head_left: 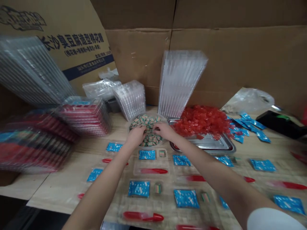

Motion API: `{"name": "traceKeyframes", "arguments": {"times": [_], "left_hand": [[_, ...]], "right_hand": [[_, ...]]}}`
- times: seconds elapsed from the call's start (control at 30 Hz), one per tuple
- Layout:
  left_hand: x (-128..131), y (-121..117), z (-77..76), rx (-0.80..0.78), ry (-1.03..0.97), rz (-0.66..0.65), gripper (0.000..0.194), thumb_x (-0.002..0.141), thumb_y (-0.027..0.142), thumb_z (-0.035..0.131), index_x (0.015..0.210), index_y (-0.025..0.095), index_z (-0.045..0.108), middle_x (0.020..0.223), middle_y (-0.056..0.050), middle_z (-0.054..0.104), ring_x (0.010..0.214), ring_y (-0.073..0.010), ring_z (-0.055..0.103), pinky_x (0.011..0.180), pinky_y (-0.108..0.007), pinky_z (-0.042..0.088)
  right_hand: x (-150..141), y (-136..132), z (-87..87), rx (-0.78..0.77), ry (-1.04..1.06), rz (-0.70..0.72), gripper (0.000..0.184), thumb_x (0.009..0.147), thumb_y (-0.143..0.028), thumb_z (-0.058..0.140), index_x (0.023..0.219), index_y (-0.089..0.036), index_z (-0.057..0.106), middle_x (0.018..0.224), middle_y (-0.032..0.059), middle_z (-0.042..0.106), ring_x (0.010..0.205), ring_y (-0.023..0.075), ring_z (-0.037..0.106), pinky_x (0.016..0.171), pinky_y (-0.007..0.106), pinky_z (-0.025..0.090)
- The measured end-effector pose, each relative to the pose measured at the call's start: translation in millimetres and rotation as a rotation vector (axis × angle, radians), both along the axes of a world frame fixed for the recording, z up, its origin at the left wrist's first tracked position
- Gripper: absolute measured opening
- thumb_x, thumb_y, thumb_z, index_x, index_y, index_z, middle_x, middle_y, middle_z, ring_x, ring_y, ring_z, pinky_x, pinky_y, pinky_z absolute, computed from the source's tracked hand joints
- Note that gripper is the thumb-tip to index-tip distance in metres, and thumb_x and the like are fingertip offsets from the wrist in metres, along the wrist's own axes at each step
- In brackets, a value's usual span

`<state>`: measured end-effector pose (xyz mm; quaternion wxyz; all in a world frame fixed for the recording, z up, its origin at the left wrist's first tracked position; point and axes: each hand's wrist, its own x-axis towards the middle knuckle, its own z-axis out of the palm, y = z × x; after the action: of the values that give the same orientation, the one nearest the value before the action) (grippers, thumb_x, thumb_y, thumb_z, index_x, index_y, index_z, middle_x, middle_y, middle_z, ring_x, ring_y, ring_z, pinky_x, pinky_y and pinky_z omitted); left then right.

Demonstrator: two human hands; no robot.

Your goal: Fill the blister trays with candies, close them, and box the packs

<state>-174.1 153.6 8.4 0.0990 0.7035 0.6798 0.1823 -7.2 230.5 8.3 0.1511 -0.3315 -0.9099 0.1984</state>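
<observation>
A round clear bowl [146, 147] is filled with small striped pieces [151, 140], green, pink and cream, that look like wrapped candies. My left hand [136, 134] reaches into its left side, fingers curled down among the pieces. From the right, my right hand [163, 130] dips in too, thumb and fingers drawn together. Whatever lies between the fingertips of either hand is hidden. In front of the bowl, a shallow clear tray [150, 163] holds a blue packet [147, 155], a single striped piece [162, 153] and a red plastic piece [154, 171], perhaps a knife.
Several similar trays spread across the table under my forearms. Red pieces [203, 119] heap on a metal tray [216, 145], with loose blue packets [249, 124] beyond. Tall stacks of clear trays [181, 83] stand behind the bowl. Filled trays [83, 118] pile up at left.
</observation>
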Motion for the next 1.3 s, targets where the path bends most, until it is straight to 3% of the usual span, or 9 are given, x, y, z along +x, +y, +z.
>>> {"name": "traceKeyframes", "arguments": {"times": [0.2, 0.3, 0.4, 0.5, 0.77, 0.93, 1.07, 1.3], "left_hand": [[4, 6, 1.2, 0.056, -0.269, 0.104, 0.011, 0.08, 0.027, 0.056, 0.08, 0.019, 0.063, 0.093, -0.008, 0.065, 0.099, -0.0241, 0.057, 0.092, -0.038, 0.04], [8, 6, -0.6, 0.073, -0.476, 0.208, 0.015, 0.08, 0.03, 0.054, 0.077, 0.018, 0.06, 0.081, -0.006, 0.066, 0.086, -0.0218, 0.062, 0.081, -0.034, 0.046], [16, 5, -3.3, 0.018, -0.72, 0.258, 0.014, 0.078, 0.031, 0.054, 0.075, 0.017, 0.055, 0.073, -0.003, 0.067, 0.072, -0.0178, 0.065, 0.067, -0.028, 0.05], [26, 2, -2.1, -0.065, -0.933, 0.252, 0.015, 0.076, 0.033, 0.057, 0.074, 0.018, 0.053, 0.074, -0.002, 0.069, 0.068, -0.0155, 0.066, 0.063, -0.026, 0.051], [37, -12, 15.9, -0.261, -1.23, 0.167, 0.03, 0.061, 0.039, 0.074, 0.073, 0.015, 0.06, 0.073, -0.006, 0.071, 0.07, -0.0171, 0.067, 0.067, -0.028, 0.051], [39, -10, 14.3, -0.189, -1.262, 0.193, 0.027, 0.062, 0.036, 0.076, 0.071, 0.014, 0.063, 0.068, -0.001, 0.068, 0.063, -0.0118, 0.063, 0.065, -0.024, 0.049], [37, -6, 10.3, -0.143, -1.263, 0.236, 0.02, 0.063, 0.031, 0.075, 0.067, 0.015, 0.064, 0.061, 0.001, 0.065, 0.056, -0.0094, 0.058, 0.061, -0.021, 0.047], [36, -9, 13.3, -0.212, -1.367, 0.238, 0.018, 0.064, 0.029, 0.075, 0.07, 0.014, 0.066, 0.066, -0.003, 0.069, 0.063, -0.0121, 0.063, 0.066, -0.024, 0.051]], "right_hand": [[4, 5, -2.6, -0.297, 0.297, -0.163, 0.014, 0.078, -0.018, 0.059, 0.089, -0.013, 0.066, 0.076, 0.0042, 0.067, 0.07, 0.0139, 0.06, 0.067, 0.026, 0.046], [6, -1, 0.5, -0.481, 0.438, -0.211, 0.019, 0.081, -0.021, 0.055, 0.094, -0.012, 0.065, 0.073, 0.0046, 0.066, 0.063, 0.0129, 0.059, 0.057, 0.024, 0.046], [9, -8, 5.1, -0.638, 0.555, -0.221, 0.021, 0.082, -0.024, 0.053, 0.095, -0.012, 0.065, 0.075, 0.0058, 0.067, 0.062, 0.0117, 0.06, 0.055, 0.023, 0.047], [9, -15, 8.4, -0.732, 0.637, -0.241, 0.02, 0.079, -0.025, 0.057, 0.092, -0.013, 0.067, 0.074, 0.0046, 0.066, 0.06, 0.0103, 0.058, 0.055, 0.022, 0.047], [12, -21, 21.6, -0.734, 0.681, -0.271, 0.01, 0.064, -0.017, 0.068, 0.074, -0.014, 0.068, 0.064, -0.0018, 0.062, 0.056, 0.0083, 0.051, 0.052, 0.02, 0.04], [11, -20, 22.2, -0.796, 0.698, -0.309, 0.007, 0.068, -0.018, 0.064, 0.072, -0.013, 0.067, 0.062, -0.0005, 0.063, 0.053, 0.0091, 0.052, 0.053, 0.022, 0.044], [14, -14, 19.9, -0.759, 0.748, -0.378, 0.013, 0.074, -0.023, 0.058, 0.076, -0.013, 0.066, 0.062, -0.0009, 0.062, 0.052, 0.0072, 0.049, 0.051, 0.019, 0.041], [6, -22, 21.9, -0.732, 0.597, -0.258, 0.014, 0.072, -0.026, 0.063, 0.078, -0.013, 0.067, 0.063, -0.0018, 0.062, 0.054, 0.0076, 0.052, 0.047, 0.017, 0.04]]}}
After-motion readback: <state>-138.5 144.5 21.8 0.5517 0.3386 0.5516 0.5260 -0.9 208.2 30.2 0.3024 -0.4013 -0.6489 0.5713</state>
